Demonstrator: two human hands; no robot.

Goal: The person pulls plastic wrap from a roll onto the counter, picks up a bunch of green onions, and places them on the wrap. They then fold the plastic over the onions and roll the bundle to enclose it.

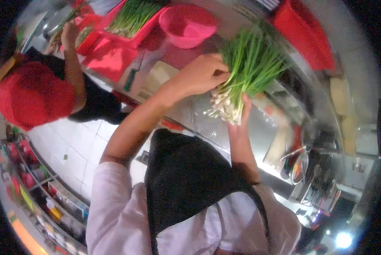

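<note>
A bunch of spring onions [256, 59], green tops fanned up and away, is held above the metal counter with its white bulbs [226, 106] toward me. My right hand [243, 111] is wrapped round the bunch near the bulbs; the stalks hide part of its fingers. From the left side, my left hand [203, 73] reaches in with its fingers pinched on a stalk at the bunch's edge. Below my left forearm lies a pale cutting board [158, 76]. A knife with a green handle [130, 79] rests left of the board.
Beyond my left arm stand a pink bowl [188, 27] and a red tray [133, 41] heaped with more spring onions. A co-worker in a red cap [33, 95] stands at the left. To the right are a red bin [305, 36] and a round metal strainer [300, 166].
</note>
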